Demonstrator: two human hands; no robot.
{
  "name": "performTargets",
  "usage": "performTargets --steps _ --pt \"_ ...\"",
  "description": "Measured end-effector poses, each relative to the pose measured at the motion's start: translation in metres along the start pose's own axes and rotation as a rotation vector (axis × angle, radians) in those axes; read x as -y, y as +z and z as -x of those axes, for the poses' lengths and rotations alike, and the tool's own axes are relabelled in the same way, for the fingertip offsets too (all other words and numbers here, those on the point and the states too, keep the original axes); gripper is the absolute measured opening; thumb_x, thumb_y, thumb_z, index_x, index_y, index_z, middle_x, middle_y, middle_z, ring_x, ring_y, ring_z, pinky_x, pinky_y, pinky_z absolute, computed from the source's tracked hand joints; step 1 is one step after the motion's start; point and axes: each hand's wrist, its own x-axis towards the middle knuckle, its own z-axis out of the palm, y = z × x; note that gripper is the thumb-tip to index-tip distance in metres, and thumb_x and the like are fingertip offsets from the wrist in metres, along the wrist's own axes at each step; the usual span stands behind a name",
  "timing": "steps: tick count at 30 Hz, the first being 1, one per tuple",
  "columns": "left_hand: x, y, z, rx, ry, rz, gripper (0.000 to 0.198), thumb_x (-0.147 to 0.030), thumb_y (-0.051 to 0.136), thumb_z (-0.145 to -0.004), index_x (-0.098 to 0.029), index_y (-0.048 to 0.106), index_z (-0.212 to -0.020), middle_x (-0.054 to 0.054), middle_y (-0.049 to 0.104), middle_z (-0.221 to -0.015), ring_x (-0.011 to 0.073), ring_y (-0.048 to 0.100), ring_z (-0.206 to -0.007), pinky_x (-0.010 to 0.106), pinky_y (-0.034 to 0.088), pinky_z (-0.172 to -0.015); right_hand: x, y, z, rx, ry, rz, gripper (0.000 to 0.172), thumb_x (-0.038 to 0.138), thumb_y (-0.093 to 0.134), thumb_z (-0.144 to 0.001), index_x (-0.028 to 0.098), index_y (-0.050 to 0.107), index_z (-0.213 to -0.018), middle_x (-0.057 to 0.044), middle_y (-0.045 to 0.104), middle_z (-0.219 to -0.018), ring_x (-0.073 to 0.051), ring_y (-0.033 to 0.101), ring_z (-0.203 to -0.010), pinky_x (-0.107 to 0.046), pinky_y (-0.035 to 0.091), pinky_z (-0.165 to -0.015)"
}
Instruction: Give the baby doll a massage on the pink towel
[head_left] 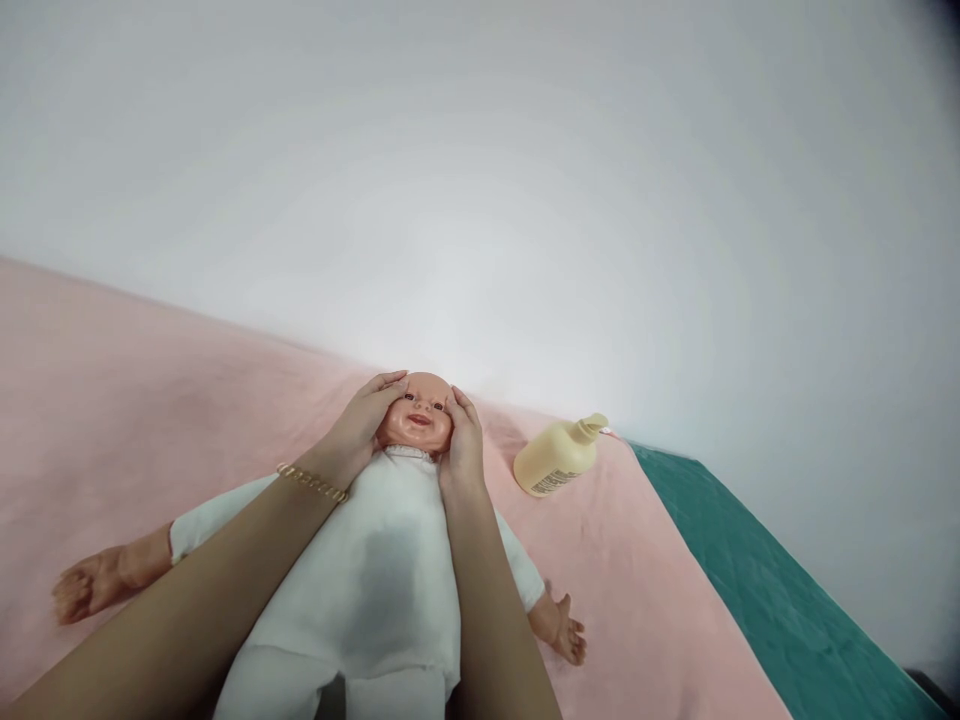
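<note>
A baby doll (375, 580) in white clothes lies on its back on a pink blanket (150, 400), its arms spread to both sides. My left hand (360, 425) cups the left side of the doll's head (418, 412), fingers curved over its temple and brow. My right hand (463, 440) presses against the other side of the head, fingers laid along the cheek. A gold bracelet (311, 483) circles my left wrist. Both forearms cross over the doll's body.
A cream pump bottle (556, 458) lies on its side on the blanket, right of the doll's head. A teal sheet (750, 590) shows beyond the blanket's right edge. A plain white wall (480, 180) rises behind.
</note>
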Motion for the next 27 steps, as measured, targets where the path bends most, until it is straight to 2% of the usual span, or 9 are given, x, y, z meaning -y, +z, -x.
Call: performTargets --steps 10,15,19,24,27 --pt "-0.001 -0.0016 -0.0005 0.013 -0.027 0.01 0.021 -0.014 0.057 -0.091 -0.018 0.066 -0.11 0.007 0.069 -0.105 0.0157 0.067 -0.077 0.024 0.055 -0.06 0.0015 -0.0007 -0.0039 -0.014 0.058 -0.06 0.045 0.024 0.07 -0.063 0.022 0.066 -0.108 -0.004 0.071 -0.11 -0.021 0.069 -0.097 -0.036 0.058 -0.086" --pt "-0.0014 -0.001 0.0039 0.079 0.014 0.038 0.007 -0.022 0.067 -0.088 -0.017 0.066 -0.093 0.004 0.069 -0.099 0.0158 0.067 -0.084 0.022 0.055 -0.067 0.0046 0.0023 0.001 0.016 0.045 -0.074 0.044 0.028 0.075 -0.064 0.021 0.064 -0.106 -0.004 0.072 -0.104 -0.022 0.069 -0.096 -0.035 0.058 -0.086" --pt "-0.0007 -0.0014 0.0054 0.112 0.03 0.017 0.018 -0.026 0.073 -0.085 -0.016 0.064 -0.098 0.006 0.069 -0.099 0.017 0.068 -0.084 0.024 0.056 -0.069 0.0059 0.0026 0.0035 0.051 0.025 -0.025 0.051 0.028 0.081 -0.061 0.02 0.062 -0.108 -0.004 0.072 -0.096 -0.021 0.07 -0.087 -0.032 0.059 -0.078" --pt "0.0019 -0.0053 0.0021 0.118 0.038 -0.018 0.035 -0.021 0.076 -0.082 -0.016 0.06 -0.113 0.011 0.069 -0.11 0.0181 0.069 -0.088 0.026 0.057 -0.072 0.0052 0.0003 0.0018 0.059 0.039 0.002 0.061 0.028 0.084 -0.057 0.021 0.059 -0.113 -0.006 0.069 -0.11 -0.023 0.07 -0.093 -0.036 0.06 -0.081" --pt "0.0019 -0.0072 0.0017 0.142 0.038 -0.046 0.045 -0.017 0.078 -0.078 -0.015 0.058 -0.118 0.013 0.068 -0.113 0.0194 0.07 -0.09 0.027 0.058 -0.074 0.0035 -0.0017 0.0002 0.063 0.031 0.031 0.062 0.028 0.084 -0.057 0.021 0.059 -0.113 -0.006 0.069 -0.111 -0.023 0.07 -0.093 -0.036 0.06 -0.081"
